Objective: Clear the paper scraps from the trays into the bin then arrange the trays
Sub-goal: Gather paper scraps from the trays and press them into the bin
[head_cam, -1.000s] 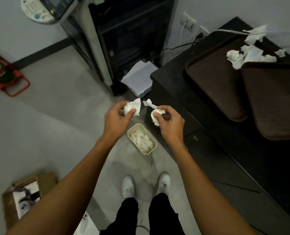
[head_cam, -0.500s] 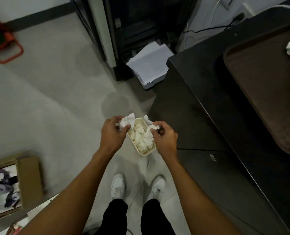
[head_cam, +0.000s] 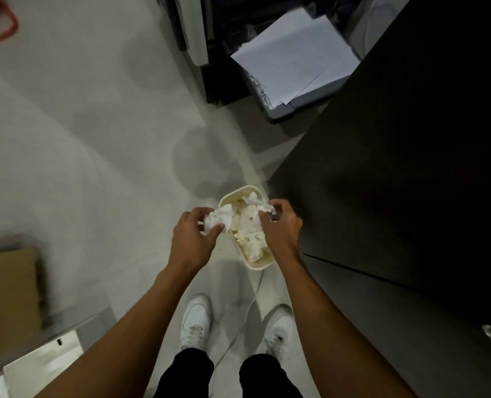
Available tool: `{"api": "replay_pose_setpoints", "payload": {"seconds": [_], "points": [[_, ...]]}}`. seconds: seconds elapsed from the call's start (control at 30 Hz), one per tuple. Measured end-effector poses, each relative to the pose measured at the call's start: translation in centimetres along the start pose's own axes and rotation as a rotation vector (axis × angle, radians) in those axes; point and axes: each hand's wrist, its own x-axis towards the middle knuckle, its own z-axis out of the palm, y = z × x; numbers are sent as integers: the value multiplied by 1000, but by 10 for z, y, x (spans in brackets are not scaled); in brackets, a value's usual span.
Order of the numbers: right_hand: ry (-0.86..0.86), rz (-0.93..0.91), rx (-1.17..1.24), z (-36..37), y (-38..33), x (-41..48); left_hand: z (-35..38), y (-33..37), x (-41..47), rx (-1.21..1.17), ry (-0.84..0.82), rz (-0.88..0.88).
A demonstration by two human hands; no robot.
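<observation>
While both hands (head_cam: 235,225) grip scraps (head_cam: 217,221), the bin (head_cam: 260,265) sits below.

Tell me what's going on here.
A person stands over a small cream bin on the floor beside a dark cabinet. The left hand grips a crumpled paper scrap, and the right hand pinches a second scrap. Both scraps are held at the mouth of the bin, which already holds a heap of white paper. Neither scrap has been dropped yet.
</observation>
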Motion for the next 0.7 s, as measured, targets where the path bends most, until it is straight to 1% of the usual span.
{"api": "replay_pose_setpoints", "payload": {"seconds": [0.1,0.2,0.27,0.43,0.57,0.7], "points": [[-11,-30,-99,23,10,25,9,-21,12,33,3,21],[-134,-24,-173,45,23,43,18,-35,21,57,-2,33],[-162,-18,-222,51,35,47,24,-40,24,64,-12,34],[-122,83,-336,35,71,37,44,-45,30,66,-40,35],[-167,45,-378,26,102,30,61,-49,37,112,-67,73],[-196,7,-399,22,111,28,76,-48,51,166,-91,107]]}}
